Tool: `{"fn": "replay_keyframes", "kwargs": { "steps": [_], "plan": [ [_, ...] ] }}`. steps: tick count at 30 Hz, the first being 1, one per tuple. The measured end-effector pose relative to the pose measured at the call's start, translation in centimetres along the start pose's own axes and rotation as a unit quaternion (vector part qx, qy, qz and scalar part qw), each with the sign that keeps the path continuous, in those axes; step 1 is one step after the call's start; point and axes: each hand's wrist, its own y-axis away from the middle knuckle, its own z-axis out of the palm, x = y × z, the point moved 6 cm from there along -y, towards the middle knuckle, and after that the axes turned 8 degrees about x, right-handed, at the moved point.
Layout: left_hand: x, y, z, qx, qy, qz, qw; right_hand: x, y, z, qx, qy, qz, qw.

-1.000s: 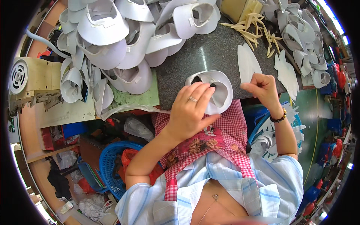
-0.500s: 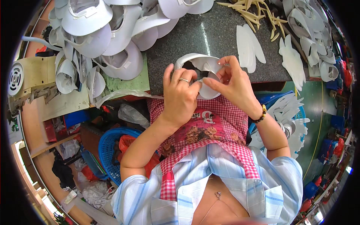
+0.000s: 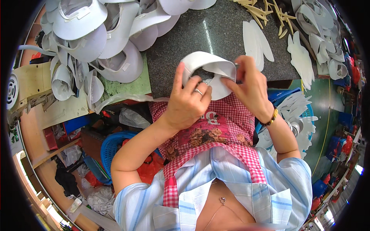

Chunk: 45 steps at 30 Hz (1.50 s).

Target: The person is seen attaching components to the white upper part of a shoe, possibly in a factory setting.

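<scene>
Between my two hands, at the front edge of a dark speckled worktop [image 3: 173,50], is a white sun visor [image 3: 206,58] with its band curved into a ring. My left hand [image 3: 189,98], wearing a ring, grips the visor's left side, its fingers curled into the opening. On the other side my right hand [image 3: 250,86] pinches the right edge between thumb and fingers. The visor's lower part hangs over my red checked apron [image 3: 204,123]. What the inner fingertips touch is partly hidden.
Finished-looking white visors [image 3: 83,23] are heaped at the far left, beside a cream machine [image 3: 32,79]. Flat white pieces [image 3: 256,44] and cream strips [image 3: 258,11] lie far right, near another white pile [image 3: 323,34]. Blue baskets [image 3: 111,152] stand below on both sides.
The visor has turned and tilted, so its band now shows as a wider arch. My left hand has moved slightly down, and my right hand has shifted right along the edge.
</scene>
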Motion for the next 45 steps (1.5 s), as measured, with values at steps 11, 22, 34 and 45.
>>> {"fn": "replay_keyframes", "kwargs": {
  "steps": [11,22,34,45],
  "plan": [
    [-3.2,-3.6,0.6,-0.223,0.120,-0.167,0.953,-0.3,1.3,1.3,0.017,-0.110,-0.114,0.987],
    [-3.2,-0.4,0.4,-0.025,0.058,-0.019,0.998,-2.0,2.2,2.5,0.030,-0.057,-0.185,0.981],
    [-3.6,0.5,0.0,-0.126,-0.037,0.110,0.985,-3.9,4.0,4.7,-0.052,0.167,-0.301,0.937],
    [-3.2,-0.6,-0.3,-0.117,-0.021,0.179,0.977,-5.5,2.9,-1.6,-0.078,0.163,-0.272,0.945]
  ]
}}
